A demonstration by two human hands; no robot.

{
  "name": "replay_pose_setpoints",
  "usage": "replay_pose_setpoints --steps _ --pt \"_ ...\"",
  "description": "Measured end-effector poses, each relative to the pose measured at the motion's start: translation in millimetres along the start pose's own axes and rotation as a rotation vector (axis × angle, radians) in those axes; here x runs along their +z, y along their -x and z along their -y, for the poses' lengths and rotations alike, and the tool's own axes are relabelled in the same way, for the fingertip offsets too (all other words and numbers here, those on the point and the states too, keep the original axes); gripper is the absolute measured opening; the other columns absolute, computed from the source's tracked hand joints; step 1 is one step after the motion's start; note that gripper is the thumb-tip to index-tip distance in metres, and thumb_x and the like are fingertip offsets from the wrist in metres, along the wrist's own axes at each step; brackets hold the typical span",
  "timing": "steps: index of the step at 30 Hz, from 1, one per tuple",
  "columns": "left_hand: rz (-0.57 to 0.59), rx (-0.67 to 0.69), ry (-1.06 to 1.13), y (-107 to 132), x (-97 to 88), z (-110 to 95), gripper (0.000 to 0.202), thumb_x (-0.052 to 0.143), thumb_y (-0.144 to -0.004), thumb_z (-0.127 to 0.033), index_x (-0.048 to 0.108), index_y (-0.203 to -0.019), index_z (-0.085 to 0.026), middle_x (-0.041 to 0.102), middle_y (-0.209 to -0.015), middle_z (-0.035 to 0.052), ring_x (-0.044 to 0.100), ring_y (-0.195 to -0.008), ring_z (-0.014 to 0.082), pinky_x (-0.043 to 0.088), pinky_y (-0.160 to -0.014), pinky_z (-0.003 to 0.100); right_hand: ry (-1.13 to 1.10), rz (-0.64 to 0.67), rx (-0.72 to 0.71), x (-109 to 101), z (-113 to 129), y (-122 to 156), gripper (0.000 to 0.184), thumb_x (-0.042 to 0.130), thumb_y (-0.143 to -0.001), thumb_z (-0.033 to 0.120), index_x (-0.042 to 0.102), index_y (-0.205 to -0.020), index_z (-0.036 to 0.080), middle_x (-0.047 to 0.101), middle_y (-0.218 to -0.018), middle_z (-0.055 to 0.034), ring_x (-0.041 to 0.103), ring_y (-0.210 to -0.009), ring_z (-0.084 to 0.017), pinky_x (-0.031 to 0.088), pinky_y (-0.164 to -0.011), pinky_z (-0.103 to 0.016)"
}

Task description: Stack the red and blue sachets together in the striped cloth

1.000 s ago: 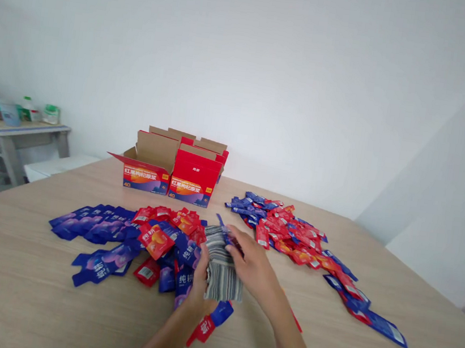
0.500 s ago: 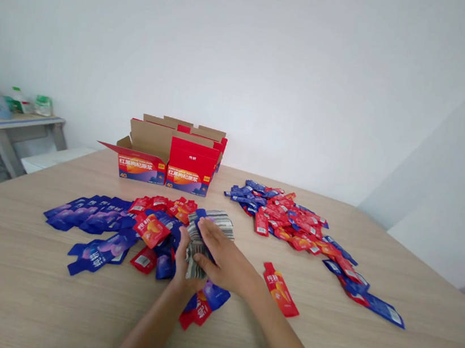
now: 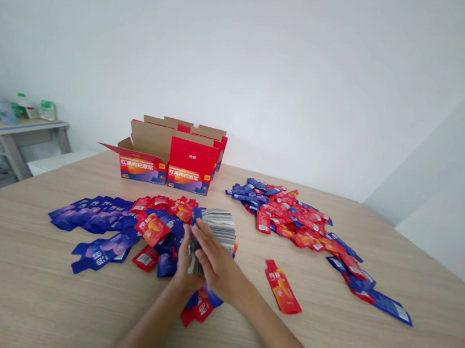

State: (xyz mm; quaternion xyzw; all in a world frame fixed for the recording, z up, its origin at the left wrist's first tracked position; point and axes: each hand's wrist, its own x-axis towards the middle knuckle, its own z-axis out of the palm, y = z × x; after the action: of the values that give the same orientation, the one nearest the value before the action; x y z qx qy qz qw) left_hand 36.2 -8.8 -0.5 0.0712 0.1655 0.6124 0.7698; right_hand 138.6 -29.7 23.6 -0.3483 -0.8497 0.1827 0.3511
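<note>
Between my two hands is a stack of sachets (image 3: 219, 226), seen edge-on as grey, white and dark stripes. My left hand (image 3: 186, 265) is closed on its left side. Flat fingers of my right hand (image 3: 218, 263) press it from the right, covering its near part. Around and beneath my hands lies a heap of red and blue sachets; a red one with orange fruit (image 3: 152, 229) is on top. Left of the heap, several blue sachets (image 3: 101, 214) overlap in a row. A single red sachet (image 3: 283, 288) lies to the right of my right hand.
Open red-and-blue cartons (image 3: 189, 177) stand at the back of the wooden table (image 3: 28, 295), flaps up. A second pile of red and blue sachets (image 3: 290, 219) spreads across the right side. A side table (image 3: 20, 126) with bottles stands at far left.
My right hand's fingers have slid down and left along the stack, so more of its striped edges show. The view has shifted slightly. Other sachets lie as before.
</note>
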Motion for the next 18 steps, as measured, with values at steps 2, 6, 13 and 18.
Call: replay_pose_setpoints --steps 2,6,13,18 --pt "0.098 -0.137 -0.024 3 2.6 14 0.043 0.046 -0.099 -0.052 0.074 -0.111 -0.021 0.077 -0.087 0.0025 0.073 -0.092 0.0178 0.054 -0.089 0.026 -0.013 -0.167 0.054 -8 -13 0 0.047 0.036 -0.107 0.035 0.042 -0.154 0.028 0.034 -0.163 -0.0051 0.028 -0.152 -0.020 0.026 -0.125 -0.045" --pt "0.284 -0.231 -0.057 7 1.6 26 0.057 0.052 -0.094 -0.060 0.063 -0.134 -0.021 0.073 -0.124 0.0086 0.061 -0.126 0.0290 0.043 -0.111 0.041 -0.105 -0.528 0.237 -26 -29 -4 0.041 0.040 -0.105 0.044 0.066 -0.129 0.025 0.063 -0.140 -0.0087 0.053 -0.136 -0.025 0.040 -0.116 -0.048" --pt "0.280 -0.146 -0.072 2 -3.9 17 0.061 0.056 -0.090 -0.061 0.062 -0.135 -0.020 0.069 -0.131 0.0105 0.053 -0.135 0.0326 0.036 -0.117 0.047 0.368 -0.483 0.179 -28 -38 -5 0.033 0.052 -0.097 0.034 0.066 -0.123 0.017 0.046 -0.154 -0.0172 0.036 -0.147 -0.033 0.026 -0.120 -0.061" --pt "0.273 -0.083 -0.053 -6 -19.7 22 0.057 0.056 -0.090 -0.059 0.062 -0.134 -0.023 0.066 -0.136 0.0090 0.043 -0.144 0.0290 0.031 -0.121 0.042 0.597 -0.131 0.022 -38 -41 -2 0.053 0.037 -0.099 0.017 0.040 -0.151 0.007 0.032 -0.162 -0.0212 0.018 -0.155 -0.029 0.022 -0.123 -0.059"
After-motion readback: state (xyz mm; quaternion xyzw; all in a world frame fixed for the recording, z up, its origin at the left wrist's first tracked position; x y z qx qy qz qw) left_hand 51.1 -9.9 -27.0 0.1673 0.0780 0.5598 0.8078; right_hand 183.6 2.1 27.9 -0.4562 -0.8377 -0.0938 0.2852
